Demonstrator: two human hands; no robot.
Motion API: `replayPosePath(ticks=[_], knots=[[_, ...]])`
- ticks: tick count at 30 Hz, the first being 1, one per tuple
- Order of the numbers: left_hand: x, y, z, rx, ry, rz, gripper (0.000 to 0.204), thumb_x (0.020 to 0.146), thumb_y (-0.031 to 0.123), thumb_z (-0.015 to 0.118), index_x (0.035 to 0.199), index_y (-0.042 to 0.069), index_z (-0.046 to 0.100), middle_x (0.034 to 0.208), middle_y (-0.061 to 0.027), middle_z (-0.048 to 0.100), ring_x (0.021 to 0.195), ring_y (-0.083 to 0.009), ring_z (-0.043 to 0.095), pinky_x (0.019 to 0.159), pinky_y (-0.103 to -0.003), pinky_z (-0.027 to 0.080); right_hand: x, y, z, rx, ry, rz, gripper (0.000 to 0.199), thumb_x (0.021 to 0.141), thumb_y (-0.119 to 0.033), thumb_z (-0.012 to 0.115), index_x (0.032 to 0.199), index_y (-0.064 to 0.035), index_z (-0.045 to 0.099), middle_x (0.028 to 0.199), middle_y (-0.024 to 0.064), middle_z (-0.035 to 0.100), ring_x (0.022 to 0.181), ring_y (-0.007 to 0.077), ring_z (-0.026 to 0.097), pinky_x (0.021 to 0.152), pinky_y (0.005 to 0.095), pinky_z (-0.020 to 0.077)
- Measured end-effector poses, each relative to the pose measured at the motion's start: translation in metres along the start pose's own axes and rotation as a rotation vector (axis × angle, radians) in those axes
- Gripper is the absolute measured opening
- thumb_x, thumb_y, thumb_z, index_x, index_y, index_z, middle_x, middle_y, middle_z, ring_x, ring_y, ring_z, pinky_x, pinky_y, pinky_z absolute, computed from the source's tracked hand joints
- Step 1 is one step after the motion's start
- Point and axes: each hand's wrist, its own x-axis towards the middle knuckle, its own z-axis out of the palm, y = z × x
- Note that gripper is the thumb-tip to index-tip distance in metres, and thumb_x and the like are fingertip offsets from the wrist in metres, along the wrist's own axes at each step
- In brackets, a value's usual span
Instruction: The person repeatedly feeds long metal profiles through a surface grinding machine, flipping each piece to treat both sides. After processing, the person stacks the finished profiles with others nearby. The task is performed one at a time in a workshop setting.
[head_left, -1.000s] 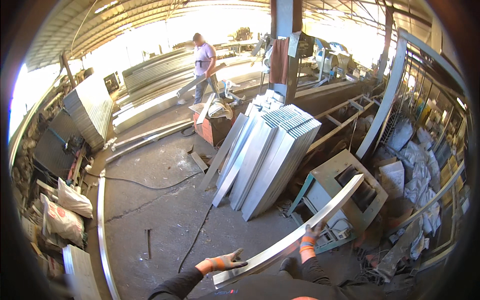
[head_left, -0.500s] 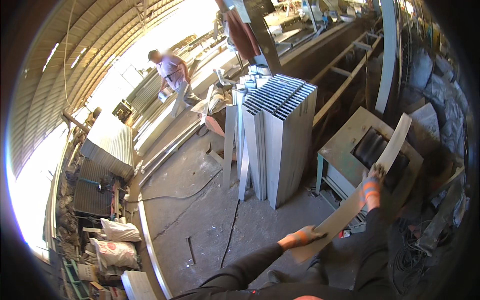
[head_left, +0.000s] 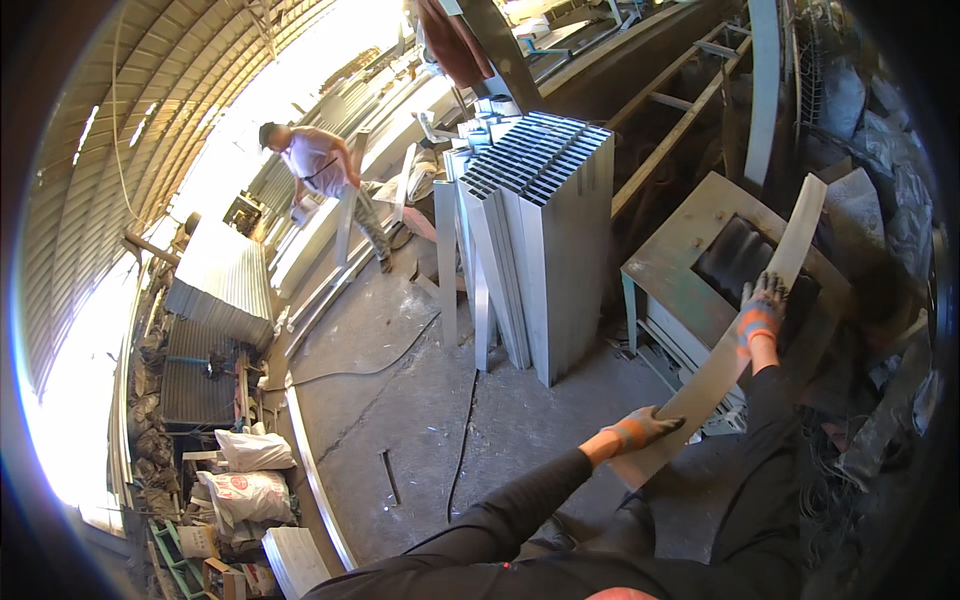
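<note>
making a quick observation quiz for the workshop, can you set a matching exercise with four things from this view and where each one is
Things
1. left hand
2. right hand
3. white sacks
4. bundle of metal profiles

Places
A. standing on the floor, near the middle of the view
B. farther up the metal strip, away from its lower end
C. toward the lower left of the view
D. touching the metal strip near its lower end

Right pairs: 1-D, 2-B, 3-C, 4-A

Metal workshop, ribbed roof, upright stack of metal profiles, littered grey floor
</note>
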Motion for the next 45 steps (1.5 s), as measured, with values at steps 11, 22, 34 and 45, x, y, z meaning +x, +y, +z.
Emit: replayPosePath(ticks=[11,22,34,45], knots=[[-0.274,-0.178,-0.06,0.159,0.054,-0.192,0.048,0.109,0.03,0.084,0.145,0.0,0.073,0.13,-0.0055,0.082,0.118,-0.0141,0.074,0.103,-0.034,0.059,-0.337,-0.09,-0.046,0.263,0.207,-0.042,0.077,0.115,-0.05,0.048,0.169,0.0044,0.05,0.183,0.0249,0.041,0.171,0.046,0.033,0.142,0.0647,0.0141],[-0.485,-0.267,-0.113,0.736,0.228,-0.359,0.07,0.094,0.057,0.091,0.133,0.002,0.072,0.124,-0.0245,0.084,0.117,-0.0388,0.082,0.101,-0.047,0.063,-0.548,-0.162,-0.101,0.611,0.119,-0.084,0.096,0.1,-0.05,0.074,0.174,0.0014,0.042,0.182,0.0321,0.034,0.17,0.0507,0.032,0.141,0.0632,0.0204],[-0.161,-0.042,0.037,1.267,0.578,0.121,0.061,0.1,0.054,0.084,0.124,0.004,0.059,0.106,-0.0223,0.078,0.094,-0.0457,0.08,0.078,-0.055,0.065,-0.113,-0.048,-0.047,0.486,0.266,0.202,0.081,0.092,-0.024,0.073,0.168,-0.0032,0.055,0.181,0.0317,0.037,0.166,0.0533,0.035,0.136,0.0637,0.0292],[-0.05,-0.004,0.035,1.527,0.598,0.258,0.062,0.107,0.04,0.071,0.146,-0.006,0.056,0.106,-0.0172,0.073,0.085,-0.0319,0.08,0.067,-0.047,0.063,0.01,0.001,-0.011,0.813,-0.126,0.162,0.073,0.104,-0.048,0.059,0.162,-0.004,0.059,0.163,0.0301,0.062,0.148,0.0462,0.061,0.12,0.0543,0.0509]])
